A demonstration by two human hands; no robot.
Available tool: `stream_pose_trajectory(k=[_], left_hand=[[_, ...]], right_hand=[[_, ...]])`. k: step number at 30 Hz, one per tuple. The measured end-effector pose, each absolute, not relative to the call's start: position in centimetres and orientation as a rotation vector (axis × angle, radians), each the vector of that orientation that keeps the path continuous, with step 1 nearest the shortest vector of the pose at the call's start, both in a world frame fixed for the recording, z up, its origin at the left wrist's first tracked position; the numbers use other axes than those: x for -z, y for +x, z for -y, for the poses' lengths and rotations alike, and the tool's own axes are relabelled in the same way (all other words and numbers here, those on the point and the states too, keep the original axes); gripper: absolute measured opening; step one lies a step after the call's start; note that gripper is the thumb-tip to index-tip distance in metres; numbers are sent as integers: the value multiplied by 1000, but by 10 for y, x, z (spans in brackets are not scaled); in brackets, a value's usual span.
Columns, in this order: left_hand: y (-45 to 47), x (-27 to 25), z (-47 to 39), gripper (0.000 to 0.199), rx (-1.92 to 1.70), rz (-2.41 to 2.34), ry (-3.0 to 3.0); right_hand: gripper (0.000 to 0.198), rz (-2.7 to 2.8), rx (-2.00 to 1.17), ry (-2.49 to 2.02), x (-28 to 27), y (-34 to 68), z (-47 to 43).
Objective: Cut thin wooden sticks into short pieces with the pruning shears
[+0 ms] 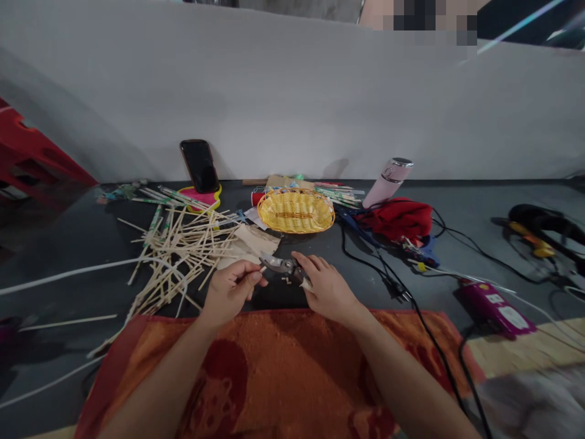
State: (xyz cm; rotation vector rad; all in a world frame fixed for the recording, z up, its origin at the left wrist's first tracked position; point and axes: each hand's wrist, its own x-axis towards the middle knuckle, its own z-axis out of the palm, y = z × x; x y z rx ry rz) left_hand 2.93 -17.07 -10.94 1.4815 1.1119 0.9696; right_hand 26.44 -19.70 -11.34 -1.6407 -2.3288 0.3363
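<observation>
The left hand (233,289) pinches a thin stick (262,269), its end poking just past the fingertips, beside the blades of the shears (282,266). The right hand (331,289) grips their handles. Small pieces (286,280) lie beneath; loose sticks (183,247) spread leftward, a yellow basket (296,210) beyond.

orange towel (287,341) with dark-red figures (228,356) at six o'clock from my fingers (305,262), yellow woven basket (297,210) at twelve, tan sticks (194,247) at ten, red cloth (397,219) at two
</observation>
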Motion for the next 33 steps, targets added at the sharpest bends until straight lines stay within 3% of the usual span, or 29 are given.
stream_pose_trajectory(k=[9,20,26,33], left_hand=[[28,107,171,22,-922,-1055,1464],[24,109,166,29,-792,-1021,1601],[25,98,169,39,-696,-923,1357],[29,101,170,35,-747,-944,1318]], right_hand=[[69,2297,-316,-1640,116,260,197],[77,2343,-346,-1574,118,265,191],[71,2347,-348,-1525,116,266,191],[68,2322,-306,-1519,115,267,194]])
